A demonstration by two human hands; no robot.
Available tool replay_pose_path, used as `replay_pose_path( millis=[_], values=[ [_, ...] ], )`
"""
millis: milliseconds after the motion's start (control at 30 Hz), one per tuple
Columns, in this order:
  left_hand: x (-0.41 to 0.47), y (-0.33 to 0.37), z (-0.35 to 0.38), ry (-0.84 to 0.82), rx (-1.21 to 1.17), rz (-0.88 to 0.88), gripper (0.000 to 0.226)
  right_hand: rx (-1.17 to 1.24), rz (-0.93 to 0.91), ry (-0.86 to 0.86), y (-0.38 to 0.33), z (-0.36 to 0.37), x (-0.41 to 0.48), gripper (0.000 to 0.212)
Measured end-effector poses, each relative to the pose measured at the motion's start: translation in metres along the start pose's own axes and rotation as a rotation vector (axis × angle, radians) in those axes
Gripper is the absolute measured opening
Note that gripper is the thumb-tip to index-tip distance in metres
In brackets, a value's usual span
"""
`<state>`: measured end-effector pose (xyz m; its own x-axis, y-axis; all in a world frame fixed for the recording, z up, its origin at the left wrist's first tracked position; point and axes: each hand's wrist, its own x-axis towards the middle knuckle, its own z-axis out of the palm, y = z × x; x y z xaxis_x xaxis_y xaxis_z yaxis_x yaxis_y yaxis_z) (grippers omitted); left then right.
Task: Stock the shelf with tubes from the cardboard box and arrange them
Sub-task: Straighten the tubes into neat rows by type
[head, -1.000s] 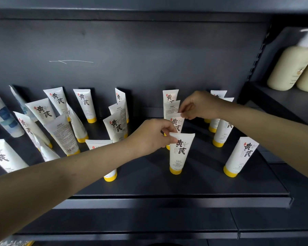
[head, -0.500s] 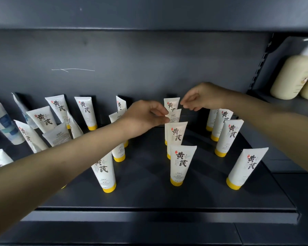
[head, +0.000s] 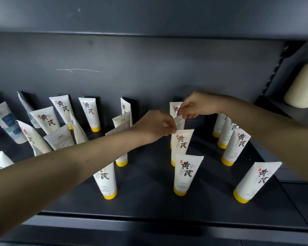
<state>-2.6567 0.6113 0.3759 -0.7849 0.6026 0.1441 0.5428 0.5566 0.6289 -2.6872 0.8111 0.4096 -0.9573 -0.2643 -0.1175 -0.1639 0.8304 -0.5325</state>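
Observation:
Several white tubes with yellow caps stand cap-down on the dark shelf point(head: 149, 201). In the middle row, my left hand point(head: 155, 126) pinches the top edge of the third tube from the front point(head: 180, 123), which shows its back label. My right hand point(head: 194, 105) pinches the top of the rearmost tube point(head: 174, 109) in the same row. Two more tubes of that row stand in front, the nearer one point(head: 186, 174) and the second one point(head: 181, 142). No cardboard box is in view.
A right-hand row of tubes runs from a leaning front tube point(head: 254, 181) back to the wall. Left of my arm stand crowded, tilted tubes point(head: 46, 119) and blue-labelled ones point(head: 7, 121). A cream bottle point(head: 302, 84) sits on the neighbouring shelf at right.
My left hand has gone from the second tube's top to the third one behind it. My right hand has shifted slightly, staying at the rearmost tube. The view has tilted upward.

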Motion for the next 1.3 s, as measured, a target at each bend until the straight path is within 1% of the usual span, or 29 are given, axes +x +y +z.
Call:
replay_pose_path(
  millis=[233,367,433,533,600,733,800,867,933,1033,1300],
  values=[
    [0.004,-0.002,0.0,-0.015,-0.031,0.019,0.005,-0.001,-0.001,-0.005,0.002,-0.001,-0.001,0.022],
    [0.006,-0.005,-0.001,-0.023,-0.029,0.035,0.006,0.021,-0.015,0.01,0.007,-0.002,0.0,0.01],
    [0.007,-0.007,0.0,-0.023,-0.026,0.034,0.004,0.075,0.001,0.009,0.01,-0.002,0.001,0.017],
    [0.009,-0.01,0.001,-0.028,-0.032,0.03,0.007,0.124,0.047,-0.017,0.013,-0.002,-0.001,0.028],
    [0.01,-0.01,0.001,-0.027,-0.02,0.031,0.01,0.07,0.025,-0.005,0.014,-0.002,0.001,0.028],
    [0.008,-0.01,0.002,-0.038,0.01,0.044,0.014,-0.183,-0.025,0.04,0.017,-0.005,0.004,0.015],
    [0.008,-0.01,0.003,-0.057,-0.006,0.034,0.017,-0.254,-0.016,0.033,0.019,-0.004,0.002,0.013],
    [0.009,-0.01,0.003,-0.075,-0.012,0.022,0.017,-0.238,-0.002,0.039,0.021,-0.002,0.001,0.01],
    [0.01,-0.008,0.004,-0.086,-0.022,0.015,0.012,-0.218,-0.008,0.084,0.021,0.001,0.002,0.006],
    [0.011,-0.007,0.005,-0.087,-0.06,0.0,0.007,-0.268,-0.046,0.138,0.018,0.003,0.007,0.005],
    [0.013,-0.009,0.007,-0.089,-0.102,-0.011,0.015,-0.215,-0.048,0.092,0.017,0.002,0.018,0.009]
  ],
)
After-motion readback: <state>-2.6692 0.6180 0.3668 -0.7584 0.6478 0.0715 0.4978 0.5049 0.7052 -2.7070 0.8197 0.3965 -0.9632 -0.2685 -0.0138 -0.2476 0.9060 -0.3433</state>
